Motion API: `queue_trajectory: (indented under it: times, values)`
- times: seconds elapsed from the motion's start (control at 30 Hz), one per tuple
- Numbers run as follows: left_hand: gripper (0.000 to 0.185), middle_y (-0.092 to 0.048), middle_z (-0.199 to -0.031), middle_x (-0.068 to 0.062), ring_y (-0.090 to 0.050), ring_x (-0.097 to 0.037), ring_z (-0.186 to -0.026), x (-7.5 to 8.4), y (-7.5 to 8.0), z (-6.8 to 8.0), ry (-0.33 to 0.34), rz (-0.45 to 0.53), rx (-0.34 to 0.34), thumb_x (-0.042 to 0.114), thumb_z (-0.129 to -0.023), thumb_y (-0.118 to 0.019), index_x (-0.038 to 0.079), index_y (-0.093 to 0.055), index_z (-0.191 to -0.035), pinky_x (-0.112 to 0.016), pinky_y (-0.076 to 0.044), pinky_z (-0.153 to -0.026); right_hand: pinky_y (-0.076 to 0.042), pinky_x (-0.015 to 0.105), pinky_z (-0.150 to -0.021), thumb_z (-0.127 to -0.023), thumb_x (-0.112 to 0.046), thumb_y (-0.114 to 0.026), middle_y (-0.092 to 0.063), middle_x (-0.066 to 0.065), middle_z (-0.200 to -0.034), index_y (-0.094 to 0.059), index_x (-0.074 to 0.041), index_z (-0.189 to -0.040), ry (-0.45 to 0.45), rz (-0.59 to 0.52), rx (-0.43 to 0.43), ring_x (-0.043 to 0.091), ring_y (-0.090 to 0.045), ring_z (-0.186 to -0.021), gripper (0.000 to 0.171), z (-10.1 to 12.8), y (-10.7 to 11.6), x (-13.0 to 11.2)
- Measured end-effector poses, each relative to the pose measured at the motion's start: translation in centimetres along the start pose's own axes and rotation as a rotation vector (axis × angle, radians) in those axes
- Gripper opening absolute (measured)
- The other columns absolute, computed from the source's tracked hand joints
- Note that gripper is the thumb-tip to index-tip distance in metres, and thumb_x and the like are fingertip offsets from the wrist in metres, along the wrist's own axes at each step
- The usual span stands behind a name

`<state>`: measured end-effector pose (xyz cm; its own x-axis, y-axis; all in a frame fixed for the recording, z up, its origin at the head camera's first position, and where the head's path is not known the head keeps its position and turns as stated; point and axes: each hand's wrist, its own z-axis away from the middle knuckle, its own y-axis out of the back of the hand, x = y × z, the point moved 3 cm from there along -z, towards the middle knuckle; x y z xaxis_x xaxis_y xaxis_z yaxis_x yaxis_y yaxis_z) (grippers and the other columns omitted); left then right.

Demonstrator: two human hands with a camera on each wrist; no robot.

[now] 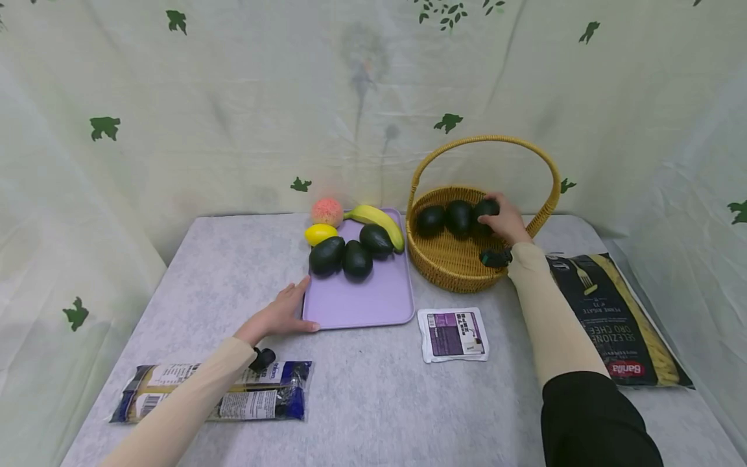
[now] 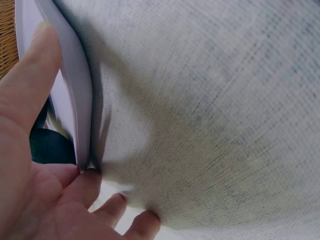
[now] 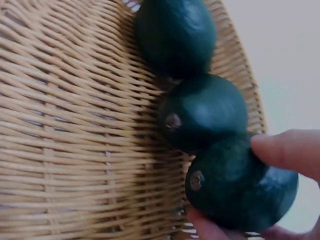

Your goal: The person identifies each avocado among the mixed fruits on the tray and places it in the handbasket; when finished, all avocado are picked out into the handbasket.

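In the wicker basket (image 1: pixel 452 275), my right hand (image 1: pixel 506 220) grips a dark green avocado (image 3: pixel 235 190), thumb on one side and fingers on the other. That avocado touches a middle avocado (image 3: pixel 210 112), and a further avocado (image 3: pixel 175 35) lies beyond it, along the basket wall. My left hand (image 1: pixel 280 314) rests at the near left corner of a lilac tray (image 1: pixel 362 308), its thumb along the front rim and its fingers spread by the left side. On the tray lie several fruits: three avocados (image 1: pixel 357 261), a banana (image 1: pixel 379 220), a lemon (image 1: pixel 321 234) and a peach-like round fruit (image 1: pixel 327 212).
A white and purple packet (image 1: pixel 455 334) lies in front of the basket. At the right is a black bag of penne pasta (image 1: pixel 613 318). Clear-wrapped pasta packs (image 1: pixel 251 402) lie under the left forearm. The basket's tall handle (image 1: pixel 490 138) arches over its opening.
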<state>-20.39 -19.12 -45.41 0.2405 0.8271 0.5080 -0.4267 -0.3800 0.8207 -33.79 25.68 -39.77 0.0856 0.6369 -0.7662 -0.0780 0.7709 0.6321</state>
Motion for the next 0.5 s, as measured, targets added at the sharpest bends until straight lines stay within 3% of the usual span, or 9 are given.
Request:
queue_trajectory:
  times: [0.1,0.2,0.33,0.5]
  values:
    - [0.103,-0.008,-0.144,-0.028,-0.006,-0.048,-0.129,-0.1,-0.1,-0.1,-0.007,0.006,0.000,0.040,-0.075,-0.070,-0.010,-0.007,-0.139,-0.057,-0.010,-0.103,-0.040,0.053,-0.077,-0.088,-0.016,-0.056,-0.011,0.030,-0.135,-0.031,-0.013,-0.139,-0.005,0.123,0.009,0.046,-0.038,-0.104,0.057,0.2,-0.5,0.0]
    - [0.103,-0.008,-0.145,-0.027,-0.005,-0.047,-0.129,-0.2,-0.2,-0.1,-0.006,0.010,-0.001,0.039,-0.075,-0.070,-0.010,-0.006,-0.140,-0.057,-0.010,-0.103,-0.039,0.054,-0.077,-0.087,-0.014,-0.056,-0.006,0.030,-0.134,-0.031,-0.013,-0.139,-0.014,0.189,-0.038,0.047,-0.036,-0.106,0.058,0.4,-0.6,0.5]
    - [0.103,-0.007,-0.145,-0.026,-0.004,-0.046,-0.130,-0.2,-0.3,0.0,0.002,0.009,-0.002,0.040,-0.075,-0.070,-0.008,-0.006,-0.140,-0.057,-0.009,-0.103,-0.037,0.057,-0.080,-0.086,-0.011,-0.056,-0.002,0.031,-0.140,-0.032,-0.012,-0.139,-0.001,0.226,-0.096,0.050,-0.030,-0.114,0.059,0.4,-0.5,1.1]
    - [0.104,-0.007,-0.146,-0.025,-0.004,-0.045,-0.130,-0.2,-0.2,0.1,0.007,0.016,-0.001,0.040,-0.075,-0.070,-0.007,-0.006,-0.141,-0.056,-0.010,-0.103,-0.038,0.057,-0.079,-0.085,-0.011,-0.057,-0.004,0.032,-0.142,-0.035,-0.010,-0.138,0.021,0.259,-0.087,0.049,-0.033,-0.112,0.058,0.7,-0.1,1.0]
